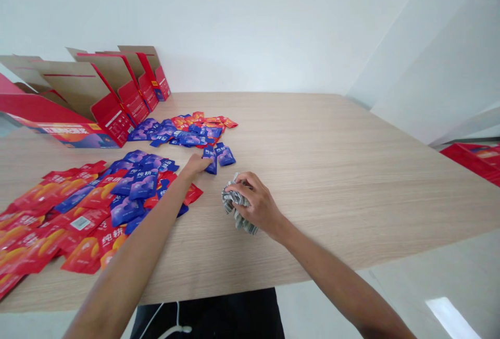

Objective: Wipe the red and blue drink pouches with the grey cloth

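Far left, red boxes [78,112] standing open in a row toward the wall, flaps up, cardboard insides showing. In front of them, a spread of red packets [47,224] fanned across the table [332,172], running off the left edge. Just right of that, blue packets [136,180] heaped over the red ones, overlapping. Further back, a second scatter [183,130] of blue and red packets, lying near the boxes.

Now the left hand [195,164], stretched forward over the near pile, fingers closed round a blue packet [211,159], pinching it at its near edge. Another blue packet [225,155] lying just beside that one, flat on the table.

Next, the right hand [255,203], curled tight round a grey-white wad [234,206] of crumpled stuff, fingers wrapped over the top, part of it sticking out below the palm. Wad low over the table, near the middle, just right of the near pile; hard to tell what it is made of, or whether it touches the wood.

Right of that, bare wood grain out to the table's edge. Far right, beyond the table, more red boxes [474,159] lying low, only partly in view.
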Motion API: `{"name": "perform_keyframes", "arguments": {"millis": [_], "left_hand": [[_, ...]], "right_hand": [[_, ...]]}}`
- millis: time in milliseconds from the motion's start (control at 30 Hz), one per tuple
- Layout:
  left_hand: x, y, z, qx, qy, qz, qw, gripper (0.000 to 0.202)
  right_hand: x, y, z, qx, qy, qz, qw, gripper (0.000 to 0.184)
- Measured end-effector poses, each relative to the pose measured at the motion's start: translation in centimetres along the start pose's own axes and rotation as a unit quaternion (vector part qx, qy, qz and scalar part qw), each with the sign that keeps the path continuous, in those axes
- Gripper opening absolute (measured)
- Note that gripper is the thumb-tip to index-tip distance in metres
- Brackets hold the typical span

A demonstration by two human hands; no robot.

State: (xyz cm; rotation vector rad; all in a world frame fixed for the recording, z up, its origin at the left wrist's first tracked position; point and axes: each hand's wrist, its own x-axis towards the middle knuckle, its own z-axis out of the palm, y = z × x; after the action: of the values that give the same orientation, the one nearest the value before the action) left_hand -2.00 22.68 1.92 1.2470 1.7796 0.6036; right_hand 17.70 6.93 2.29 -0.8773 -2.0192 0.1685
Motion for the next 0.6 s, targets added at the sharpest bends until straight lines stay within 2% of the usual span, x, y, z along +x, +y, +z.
{"name": "perform_keyframes", "arguments": {"millis": [100, 200, 267, 367, 500, 600], "left_hand": [[-2.0, -0.3, -0.2, -0.111, -0.057, -0.012, 0.992, 0.034], [-4.7, -0.6, -0.7, -0.227, -0.093, -0.001, 0.970, 0.022], [-6.8, -1.0, -0.8, -0.299, -0.107, 0.003, 0.948, 0.014], [-10.3, -2.5, -0.5, -0.385, -0.107, -0.009, 0.917, 0.015], [-14.9, -5.5, 1.2, -0.448, -0.094, -0.032, 0.888, 0.010], [-17.4, -7.7, 2.8, -0.482, -0.084, -0.030, 0.872, 0.021]], "right_hand": [[-0.1, -0.1, 0.1, 0.011, 0.007, 0.003, 1.000, 0.030], [-0.2, -0.3, 0.1, 0.022, 0.013, -0.009, 1.000, 0.028], [-0.3, -0.4, 0.1, 0.031, 0.013, -0.024, 0.999, 0.026], [-0.4, -0.4, 0.1, 0.043, -0.001, -0.068, 0.997, 0.023], [-0.9, -0.6, 0.6, 0.036, -0.071, -0.144, 0.986, 0.018], [-1.6, -1.1, 1.7, 0.017, -0.144, -0.170, 0.975, 0.022]]}}
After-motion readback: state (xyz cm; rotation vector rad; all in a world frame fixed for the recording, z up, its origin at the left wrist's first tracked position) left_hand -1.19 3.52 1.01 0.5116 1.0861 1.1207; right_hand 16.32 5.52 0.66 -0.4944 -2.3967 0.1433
